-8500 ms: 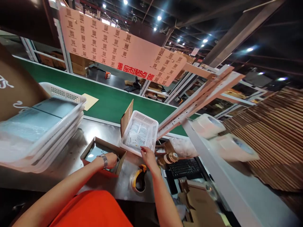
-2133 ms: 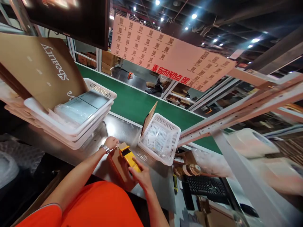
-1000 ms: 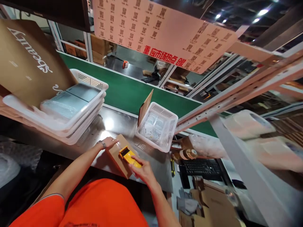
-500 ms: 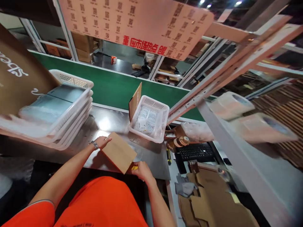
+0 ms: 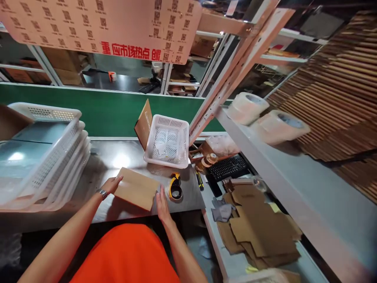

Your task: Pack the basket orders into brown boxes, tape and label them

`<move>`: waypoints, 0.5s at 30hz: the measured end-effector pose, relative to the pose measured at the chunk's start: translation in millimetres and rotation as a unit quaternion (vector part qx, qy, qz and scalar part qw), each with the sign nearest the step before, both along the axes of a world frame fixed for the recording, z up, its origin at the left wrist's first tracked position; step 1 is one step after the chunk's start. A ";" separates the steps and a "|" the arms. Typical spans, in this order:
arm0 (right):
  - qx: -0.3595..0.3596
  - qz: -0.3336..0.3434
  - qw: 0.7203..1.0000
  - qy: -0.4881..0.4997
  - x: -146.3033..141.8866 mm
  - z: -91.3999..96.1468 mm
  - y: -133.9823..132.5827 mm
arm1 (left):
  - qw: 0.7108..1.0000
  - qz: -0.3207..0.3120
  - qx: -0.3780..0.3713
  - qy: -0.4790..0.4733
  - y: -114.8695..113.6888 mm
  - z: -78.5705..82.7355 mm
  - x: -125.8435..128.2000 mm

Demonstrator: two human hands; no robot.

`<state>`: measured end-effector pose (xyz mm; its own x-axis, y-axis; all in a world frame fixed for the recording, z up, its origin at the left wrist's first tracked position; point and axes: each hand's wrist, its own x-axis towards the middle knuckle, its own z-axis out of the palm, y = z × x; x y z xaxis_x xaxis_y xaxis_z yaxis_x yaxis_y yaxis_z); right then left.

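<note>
Brown cardboard box (image 5: pixel 136 189): I have my left hand (image 5: pixel 110 185) gripping one end; my right hand (image 5: pixel 162 203), flat and ungrasping, at the other; tape dispenser (image 5: pixel 175 184) beside it.

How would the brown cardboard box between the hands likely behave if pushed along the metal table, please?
The cardboard box probably keeps its shape, as its faces look flat and edges straight. It would likely slide rather than tip, since its top is broad and the metal table looks smooth.

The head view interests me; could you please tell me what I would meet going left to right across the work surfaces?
Stacked white baskets, left hand, cardboard box, right hand, tape dispenser, yellow-and-black tool, flattened cardboard.
</note>
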<state>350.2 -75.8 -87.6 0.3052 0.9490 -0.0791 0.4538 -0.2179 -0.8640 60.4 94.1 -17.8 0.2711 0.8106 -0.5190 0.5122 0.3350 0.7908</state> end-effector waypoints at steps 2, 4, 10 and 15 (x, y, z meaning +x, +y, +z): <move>0.049 0.013 0.993 0.107 -26.1 -10.5 -0.8 | 0.999 0.005 -0.021 -0.031 -2.1 2.1 0.5; 0.073 0.025 0.985 0.154 -39.4 -17.6 -3.6 | 0.997 0.013 -0.042 -0.065 -6.3 3.7 -1.3; -0.022 0.064 0.979 0.194 -28.3 -40.5 -20.0 | 0.985 0.084 -0.041 -0.143 -38.3 -7.7 -4.9; -0.077 0.041 0.970 0.225 -20.9 -24.4 -8.8 | 0.985 0.150 -0.014 -0.078 -52.0 3.0 -8.8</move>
